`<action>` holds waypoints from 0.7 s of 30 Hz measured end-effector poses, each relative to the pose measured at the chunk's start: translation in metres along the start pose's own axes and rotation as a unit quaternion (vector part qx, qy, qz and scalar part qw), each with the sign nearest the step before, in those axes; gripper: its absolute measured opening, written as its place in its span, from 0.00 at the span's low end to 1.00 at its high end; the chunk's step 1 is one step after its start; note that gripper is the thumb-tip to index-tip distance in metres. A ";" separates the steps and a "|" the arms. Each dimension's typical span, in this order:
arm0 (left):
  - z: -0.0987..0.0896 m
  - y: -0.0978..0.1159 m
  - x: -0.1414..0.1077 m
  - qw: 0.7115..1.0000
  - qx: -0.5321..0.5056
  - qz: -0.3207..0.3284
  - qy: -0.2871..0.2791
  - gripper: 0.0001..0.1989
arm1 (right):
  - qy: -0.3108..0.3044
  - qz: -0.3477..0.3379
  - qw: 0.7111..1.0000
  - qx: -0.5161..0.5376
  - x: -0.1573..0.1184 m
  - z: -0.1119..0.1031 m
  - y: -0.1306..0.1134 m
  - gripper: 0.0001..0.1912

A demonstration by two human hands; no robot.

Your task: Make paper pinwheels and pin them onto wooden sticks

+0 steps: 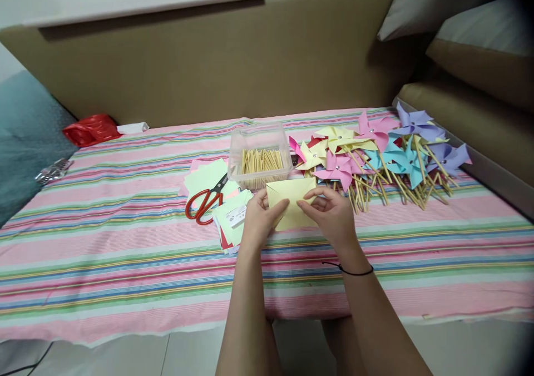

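Note:
A pale yellow sheet of paper (pixel 291 198) with slits running in from its upper corners is held up between both hands. My left hand (pixel 262 217) pinches its left side, thumb on the near face. On the right side, my right hand (pixel 330 214) is closed on the paper with thumb and fingers. Just beyond stands a clear plastic box (pixel 259 142) with many thin wooden sticks (pixel 262 161). Red-handled scissors (pixel 205 203) lie to the left on coloured paper sheets (pixel 204 177). Nearer my left hand is another paper stack (pixel 232 231) bearing a small white packet (pixel 236 216).
Finished paper pinwheels (pixel 339 167) on sticks lie heaped at the right. A red plastic bag (pixel 92 130) and a white box (pixel 132 128) sit at the far left, near a silvery packet (pixel 54 170). Striped cloth (pixel 125 265) covers the surface, backed by a brown panel (pixel 208 64).

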State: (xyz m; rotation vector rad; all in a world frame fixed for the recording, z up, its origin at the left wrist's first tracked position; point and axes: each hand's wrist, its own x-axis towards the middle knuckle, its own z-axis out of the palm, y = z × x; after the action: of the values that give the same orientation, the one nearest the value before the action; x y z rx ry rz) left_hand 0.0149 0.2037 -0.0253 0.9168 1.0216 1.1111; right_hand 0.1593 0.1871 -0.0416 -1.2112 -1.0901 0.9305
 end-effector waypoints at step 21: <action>0.007 -0.008 0.005 0.993 -0.072 0.003 0.090 0.28 | 0.025 0.109 0.983 0.142 0.001 0.013 -0.004 0.42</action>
State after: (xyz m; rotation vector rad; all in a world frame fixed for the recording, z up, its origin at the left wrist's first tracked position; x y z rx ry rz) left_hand 0.0241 0.2067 -0.0316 0.7142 1.0697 1.2724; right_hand 0.1465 0.1910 -0.0376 -1.1231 -0.7627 1.1738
